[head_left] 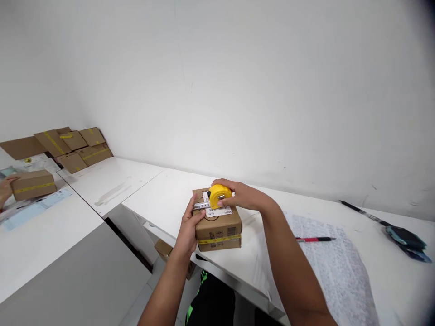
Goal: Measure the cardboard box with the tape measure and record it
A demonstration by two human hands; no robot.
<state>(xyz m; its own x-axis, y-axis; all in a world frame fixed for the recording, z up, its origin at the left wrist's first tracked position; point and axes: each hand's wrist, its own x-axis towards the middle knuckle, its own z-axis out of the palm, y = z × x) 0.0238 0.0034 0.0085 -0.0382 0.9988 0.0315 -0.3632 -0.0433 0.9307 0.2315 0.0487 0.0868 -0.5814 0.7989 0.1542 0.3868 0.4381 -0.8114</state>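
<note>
A small brown cardboard box [219, 226] sits near the front edge of the white table, with yellow tape round its side and a white label on top. My right hand [234, 194] is wrapped around a yellow tape measure [219, 195] resting over the label. A short length of its blade [203, 206] is pulled out to the left across the box top, with numbers showing. My left hand [190, 222] is at the box's left edge, its thumb and forefinger at the end of the blade; its other fingers are partly hidden against the box side.
Right of the box lie a paper sheet covered in writing [326, 267], a red and black pen [316, 239] and a dark strapped item [406, 240]. Taped boxes [93, 153] are stacked far left, where another person's hand [6, 190] holds a box [34, 184]. A white wall stands behind.
</note>
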